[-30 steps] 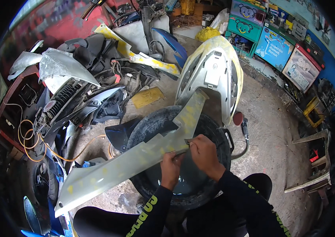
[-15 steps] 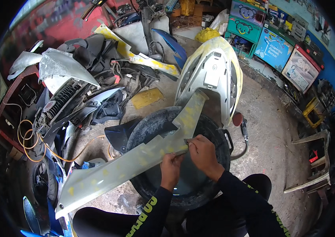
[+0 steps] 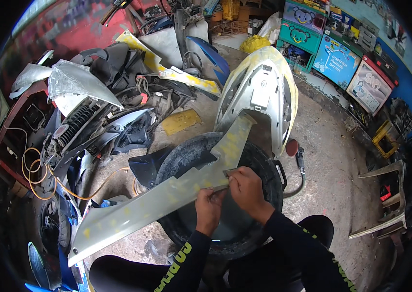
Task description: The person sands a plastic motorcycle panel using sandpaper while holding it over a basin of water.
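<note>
A long grey-green motorcycle body panel (image 3: 152,204) with yellowish patches lies slanted across a black tub (image 3: 186,155) of cloudy water. My left hand (image 3: 208,212) is closed on the panel's lower edge, thumb on top and fingers underneath. Just right of it, my right hand (image 3: 250,192) is closed with its fingertips pressed on the panel's surface. From those fingertips sticks out a small dark piece of sandpaper (image 3: 228,173), mostly hidden by the fingers.
Beyond the tub stands a silver and yellow fairing (image 3: 264,97). A sander with a round reddish pad (image 3: 292,147) lies to the right on the concrete floor. Motorcycle parts (image 3: 113,112) crowd the left, near an orange hose (image 3: 87,197). A worn frame (image 3: 391,194) is at far right.
My right hand has slid slightly left along the panel with the sandpaper. My left hand has barely shifted, and the panel stays in place.
</note>
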A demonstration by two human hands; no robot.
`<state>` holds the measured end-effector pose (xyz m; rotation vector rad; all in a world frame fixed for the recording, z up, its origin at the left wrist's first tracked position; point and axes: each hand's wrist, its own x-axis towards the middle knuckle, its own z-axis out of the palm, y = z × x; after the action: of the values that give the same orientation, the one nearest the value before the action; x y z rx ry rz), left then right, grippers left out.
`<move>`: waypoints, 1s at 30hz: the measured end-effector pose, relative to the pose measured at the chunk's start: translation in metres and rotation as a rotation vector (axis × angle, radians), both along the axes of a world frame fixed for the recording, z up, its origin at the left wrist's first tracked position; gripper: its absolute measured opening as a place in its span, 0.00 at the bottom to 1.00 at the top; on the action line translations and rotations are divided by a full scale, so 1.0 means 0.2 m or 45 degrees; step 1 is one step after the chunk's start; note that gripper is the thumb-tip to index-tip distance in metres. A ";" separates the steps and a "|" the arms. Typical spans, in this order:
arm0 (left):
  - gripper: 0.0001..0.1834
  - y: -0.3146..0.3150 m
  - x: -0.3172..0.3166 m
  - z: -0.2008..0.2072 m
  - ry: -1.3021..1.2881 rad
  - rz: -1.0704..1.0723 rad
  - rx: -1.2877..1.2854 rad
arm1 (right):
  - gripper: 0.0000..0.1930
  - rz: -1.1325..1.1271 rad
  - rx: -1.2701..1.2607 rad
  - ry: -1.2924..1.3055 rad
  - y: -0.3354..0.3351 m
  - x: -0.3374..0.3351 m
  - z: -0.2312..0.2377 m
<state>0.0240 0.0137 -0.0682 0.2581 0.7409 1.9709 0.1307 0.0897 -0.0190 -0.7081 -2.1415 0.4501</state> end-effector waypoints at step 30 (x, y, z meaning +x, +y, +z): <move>0.12 0.01 -0.05 0.02 -0.012 0.056 -0.008 | 0.07 0.031 0.028 -0.024 0.12 -0.01 -0.06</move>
<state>0.0148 0.0160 -0.0646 0.2303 0.7521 2.0098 0.1284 0.1145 -0.0300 -0.6769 -2.1721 0.4339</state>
